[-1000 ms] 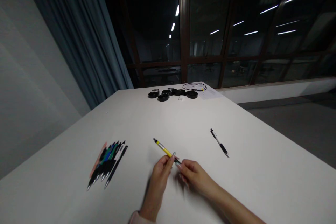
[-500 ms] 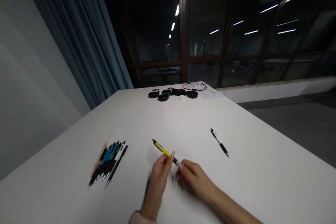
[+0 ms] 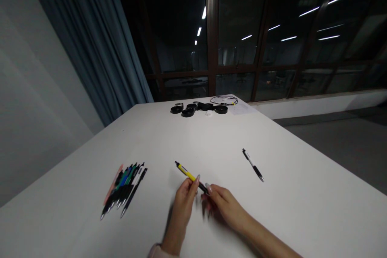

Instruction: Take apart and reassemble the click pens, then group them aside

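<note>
A yellow pen (image 3: 186, 172) with a black grip is held slantwise above the white table, its black button end pointing up and left. My left hand (image 3: 184, 197) pinches its middle between thumb and fingers. At the lower tip end, my right hand (image 3: 225, 205) has thumb and finger closed on the pen; its other fingers are curled below and a little blurred. The very tip is hidden by the right fingers. A white pen with a black grip (image 3: 253, 165) lies apart to the right.
Several pens (image 3: 125, 187) in black, green, blue, white and pink lie side by side at the left. Black rolls (image 3: 188, 112), a coiled black cable (image 3: 224, 100) and paper (image 3: 242, 108) sit at the far end of the table (image 3: 151, 137).
My right thumb and fingers have shifted slightly at the yellow pen's tip end. My left hand and the pen have hardly moved.
</note>
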A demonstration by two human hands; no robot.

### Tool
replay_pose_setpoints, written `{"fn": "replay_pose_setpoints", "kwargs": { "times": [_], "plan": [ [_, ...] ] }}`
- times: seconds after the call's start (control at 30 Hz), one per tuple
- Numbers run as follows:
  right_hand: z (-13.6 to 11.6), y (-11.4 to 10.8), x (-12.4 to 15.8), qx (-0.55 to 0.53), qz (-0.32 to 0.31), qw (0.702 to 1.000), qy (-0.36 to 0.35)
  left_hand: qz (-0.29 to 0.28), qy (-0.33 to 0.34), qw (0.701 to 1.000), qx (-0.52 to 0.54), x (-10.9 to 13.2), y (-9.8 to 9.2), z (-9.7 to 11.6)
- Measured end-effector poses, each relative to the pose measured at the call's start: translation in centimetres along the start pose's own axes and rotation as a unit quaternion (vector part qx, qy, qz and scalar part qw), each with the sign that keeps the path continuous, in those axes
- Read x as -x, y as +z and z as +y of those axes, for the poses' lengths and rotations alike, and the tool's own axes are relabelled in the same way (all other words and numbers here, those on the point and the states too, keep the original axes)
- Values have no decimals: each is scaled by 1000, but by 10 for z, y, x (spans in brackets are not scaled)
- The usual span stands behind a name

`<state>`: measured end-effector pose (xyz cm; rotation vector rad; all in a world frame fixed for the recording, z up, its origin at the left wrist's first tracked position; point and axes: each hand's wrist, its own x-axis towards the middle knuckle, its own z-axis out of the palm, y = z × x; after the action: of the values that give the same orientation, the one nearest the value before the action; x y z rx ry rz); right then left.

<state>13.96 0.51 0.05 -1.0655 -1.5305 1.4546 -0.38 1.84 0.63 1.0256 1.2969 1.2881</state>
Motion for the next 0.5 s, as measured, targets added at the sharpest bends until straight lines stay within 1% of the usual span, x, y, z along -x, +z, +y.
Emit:
{"fn": "replay_pose_setpoints", "kwargs": {
  "times": [0.07, 0.13, 0.27, 0.5],
  "plan": [
    [0, 1, 1, -4, -4, 1000, 7, -1, 7, 1000, 3, -1, -1, -6],
    [-1, 1, 1, 1, 3, 1000, -3, -4, 10, 1000, 1, -2, -2, -10],
    [-3, 0, 1, 2, 23, 1000, -16, -5, 17, 1000, 3, -1, -2, -8],
    [0, 1, 0, 4, -9, 1000, 9, -15, 19, 1000, -8, 0, -1, -6]
  ]
}}
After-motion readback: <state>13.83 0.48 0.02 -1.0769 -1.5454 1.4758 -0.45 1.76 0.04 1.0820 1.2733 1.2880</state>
